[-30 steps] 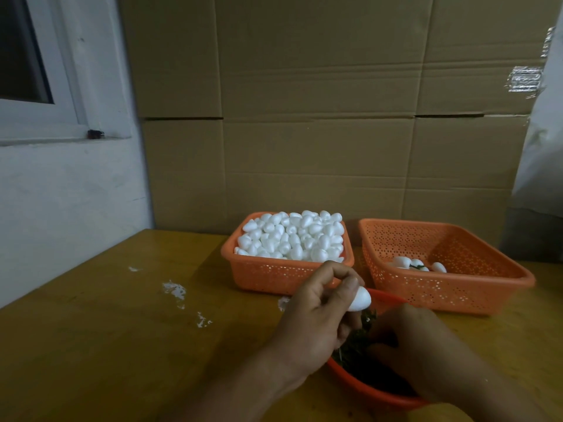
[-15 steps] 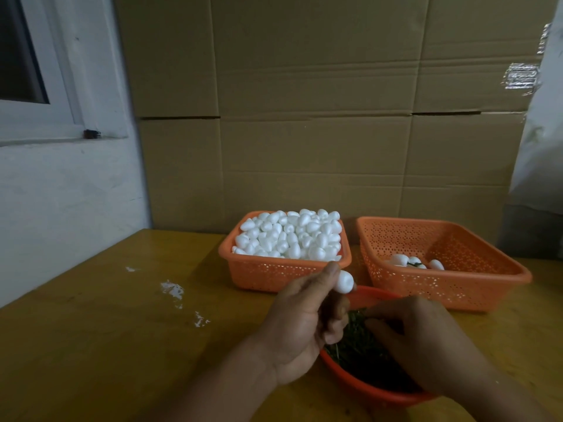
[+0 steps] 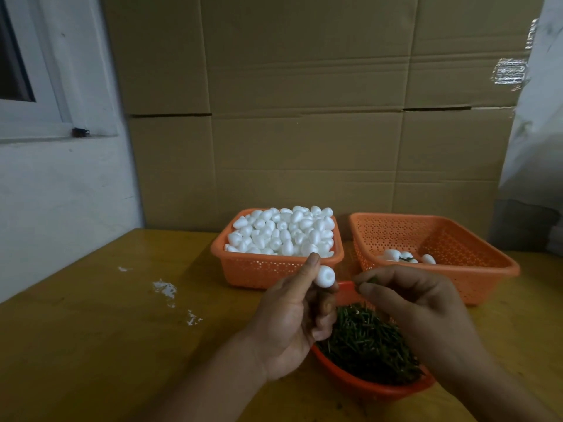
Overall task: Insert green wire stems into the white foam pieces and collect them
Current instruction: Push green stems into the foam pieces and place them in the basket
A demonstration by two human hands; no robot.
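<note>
Left hand (image 3: 292,318) pinches foam piece (image 3: 324,277), facing green stem (image 3: 372,280) pinched by right hand (image 3: 417,312).

No legible text or labels

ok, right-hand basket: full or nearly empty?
Nearly empty: the right basket holds only a few foam pieces, mesh floor mostly bare.
</note>
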